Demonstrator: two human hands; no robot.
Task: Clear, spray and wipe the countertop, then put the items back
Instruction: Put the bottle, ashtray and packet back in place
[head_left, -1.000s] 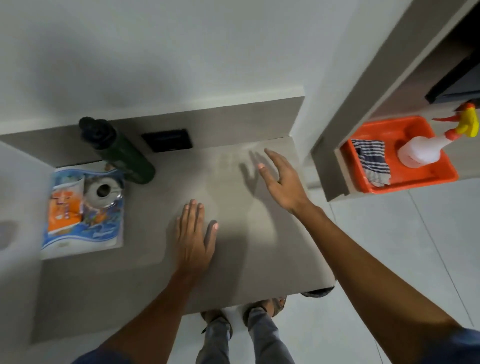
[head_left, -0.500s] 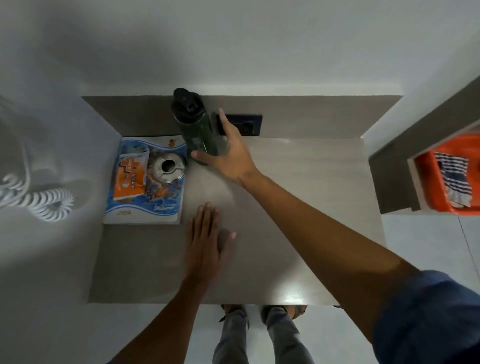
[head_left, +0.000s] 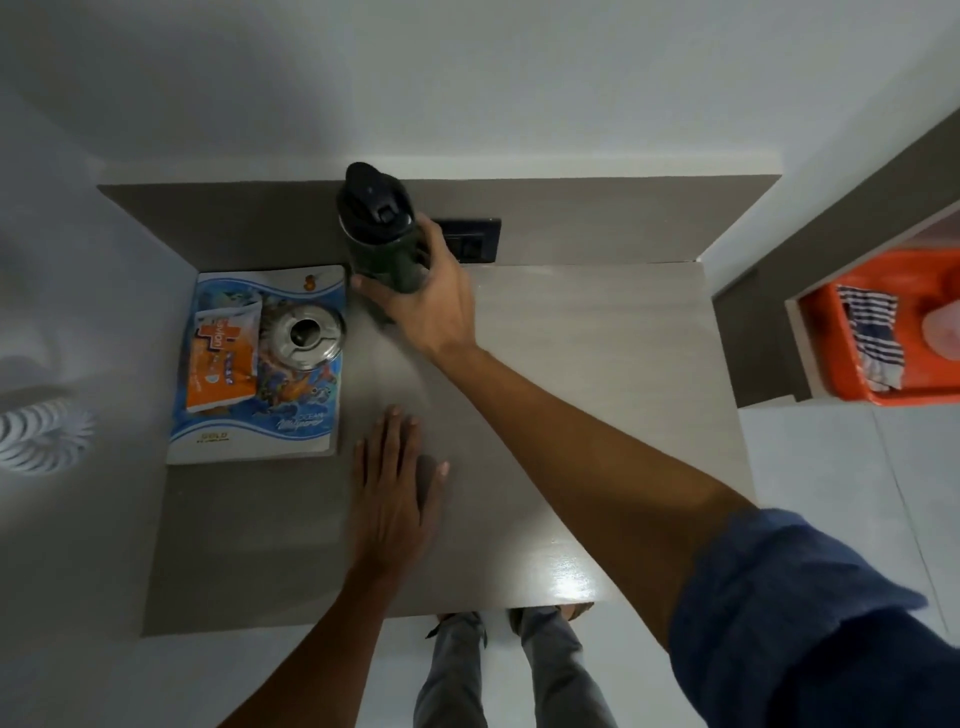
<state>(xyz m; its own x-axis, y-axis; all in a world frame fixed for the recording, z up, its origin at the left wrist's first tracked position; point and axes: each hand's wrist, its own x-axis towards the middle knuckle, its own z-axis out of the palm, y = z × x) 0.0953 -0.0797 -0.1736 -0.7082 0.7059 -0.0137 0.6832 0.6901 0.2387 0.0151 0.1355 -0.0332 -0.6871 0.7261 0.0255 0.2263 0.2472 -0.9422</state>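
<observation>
One dark green water bottle (head_left: 382, 244) with a black cap. One blue ocean-print notebook (head_left: 260, 384) on the bench (head_left: 597, 415), and on it one orange sachet (head_left: 223, 358) and one round steel ashtray (head_left: 304, 338). One black wall socket plate (head_left: 475, 240). One orange tray (head_left: 831, 353) on the side shelf, holding one striped cloth (head_left: 872, 338) and one pale bottle (head_left: 943, 330), only partly in view. Two hands: one left hand (head_left: 392, 493), one right hand (head_left: 431, 306). One white coiled cord (head_left: 41, 441) at the left edge.

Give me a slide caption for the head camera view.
Right hand grips dark green bottle; left hand rests flat on grey countertop.
</observation>
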